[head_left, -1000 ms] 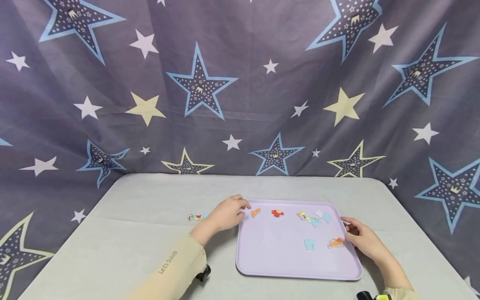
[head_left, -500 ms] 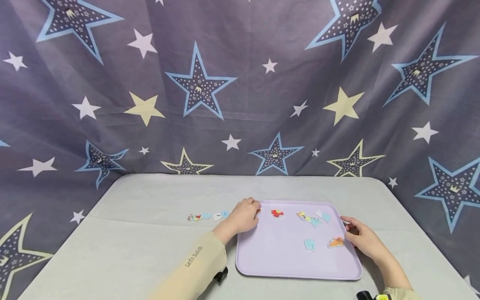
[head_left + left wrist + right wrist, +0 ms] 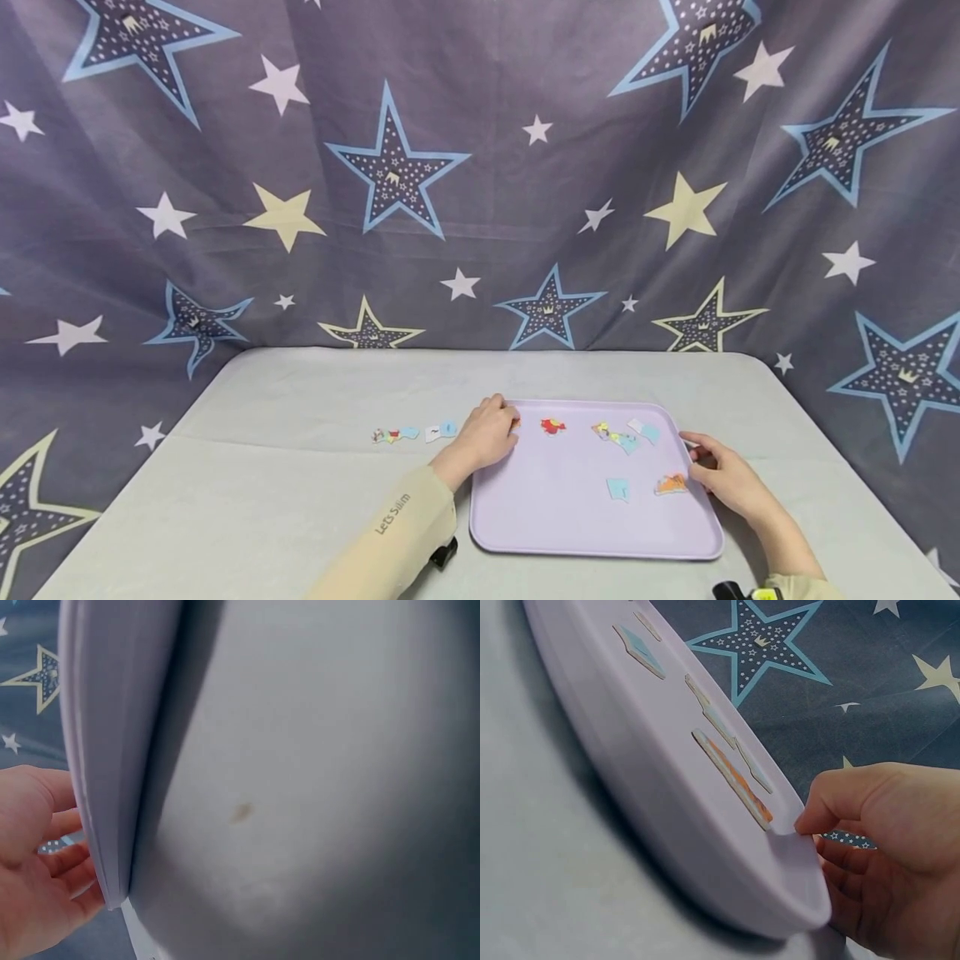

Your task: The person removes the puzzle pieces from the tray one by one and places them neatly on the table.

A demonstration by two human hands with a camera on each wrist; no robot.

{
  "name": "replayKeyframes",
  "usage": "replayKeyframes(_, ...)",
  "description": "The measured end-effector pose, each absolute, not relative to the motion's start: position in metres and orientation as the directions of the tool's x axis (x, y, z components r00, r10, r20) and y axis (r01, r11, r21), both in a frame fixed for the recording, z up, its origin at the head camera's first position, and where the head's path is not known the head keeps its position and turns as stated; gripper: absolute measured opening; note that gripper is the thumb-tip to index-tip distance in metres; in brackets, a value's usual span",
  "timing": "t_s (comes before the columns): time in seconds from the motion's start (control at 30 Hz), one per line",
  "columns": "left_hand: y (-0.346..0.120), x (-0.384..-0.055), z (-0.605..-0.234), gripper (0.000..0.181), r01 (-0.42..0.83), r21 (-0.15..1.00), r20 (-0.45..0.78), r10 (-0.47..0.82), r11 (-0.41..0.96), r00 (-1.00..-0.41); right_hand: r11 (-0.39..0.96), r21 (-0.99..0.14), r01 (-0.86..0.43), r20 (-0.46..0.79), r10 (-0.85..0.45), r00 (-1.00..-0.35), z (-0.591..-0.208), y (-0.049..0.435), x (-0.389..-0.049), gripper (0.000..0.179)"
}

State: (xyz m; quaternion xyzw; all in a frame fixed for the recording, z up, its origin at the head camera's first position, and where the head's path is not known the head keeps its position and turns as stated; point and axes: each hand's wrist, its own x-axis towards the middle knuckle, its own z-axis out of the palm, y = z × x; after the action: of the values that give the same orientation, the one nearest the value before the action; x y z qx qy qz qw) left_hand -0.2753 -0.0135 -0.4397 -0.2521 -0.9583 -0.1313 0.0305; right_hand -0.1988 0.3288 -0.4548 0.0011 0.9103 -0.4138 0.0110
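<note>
A lilac tray (image 3: pixel 555 517) lies on the table, bearing several flat puzzle pieces. My left hand (image 3: pixel 483 437) reaches over its far left corner, fingertips at an orange puzzle piece (image 3: pixel 516 424) that they mostly cover. Whether they pinch it is hidden; in the left wrist view the tray's rim blocks the fingertips. My right hand (image 3: pixel 731 477) grips the tray's right rim, thumb on top and fingers at the outer side. Close to that thumb lies an orange puzzle piece (image 3: pixel 739 784). A red puzzle piece (image 3: pixel 553 427) sits right of my left hand.
Farther right on the tray are a yellow-and-blue piece (image 3: pixel 618 437), a white-and-blue piece (image 3: pixel 644 430) and a light blue piece (image 3: pixel 618 489). Left of the tray, a red-and-blue piece (image 3: pixel 394 435) and another white-and-blue piece (image 3: pixel 441 431) lie on the table (image 3: pixel 247 500). A starry curtain (image 3: pixel 480 208) hangs behind.
My left hand has moved right onto the tray's far left corner, over the orange piece. This uncovered the white-and-blue piece on the table. My right hand keeps its place on the rim.
</note>
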Motion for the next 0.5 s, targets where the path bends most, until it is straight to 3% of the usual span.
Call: replayKeyframes(0.5,-0.014,-0.2759,-0.4401,0.013,0.548,0.303,0.168,0.523,0.779,-0.836,0.661,-0.75,-0.008,-0.002,-0.013,-1.0,-0.4531,0.3285,-0.1983,0.053)
